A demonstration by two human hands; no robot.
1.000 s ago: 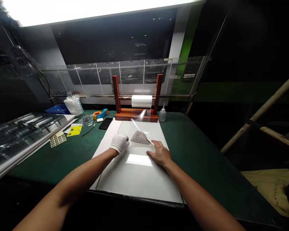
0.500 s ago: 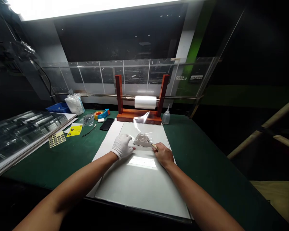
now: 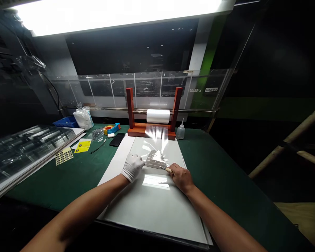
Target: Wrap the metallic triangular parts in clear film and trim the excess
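My left hand (image 3: pixel 133 167), in a white glove with some fingertips bare, is closed at the left corner of a clear plastic film (image 3: pixel 157 133). The film stretches down from its roll, wrinkled and shiny. Beneath or within its near end shows a greyish see-through piece (image 3: pixel 154 161), wider at the near edge; I cannot tell which. My bare right hand (image 3: pixel 182 177) grips a slim knife (image 3: pixel 169 170) by its pale handle. Its thin metal tip points left along the film's near edge. Both hands are over a glass sheet (image 3: pixel 154 206) on white backing.
A red-brown wooden stand (image 3: pixel 136 131) carries the film roll (image 3: pixel 158 116). To its right is a squeeze bottle (image 3: pixel 181 130). On the left lie a phone (image 3: pixel 117 139), tape dispenser (image 3: pixel 112 129), yellow card (image 3: pixel 82 146), sticker sheet (image 3: pixel 64 156) and stacked clear panels (image 3: pixel 34 150).
My left fingers have gone from spread to closed at the film's corner. The knife has swung flatter along the near edge, and the film now lies spread wider. The view has tilted up slightly.
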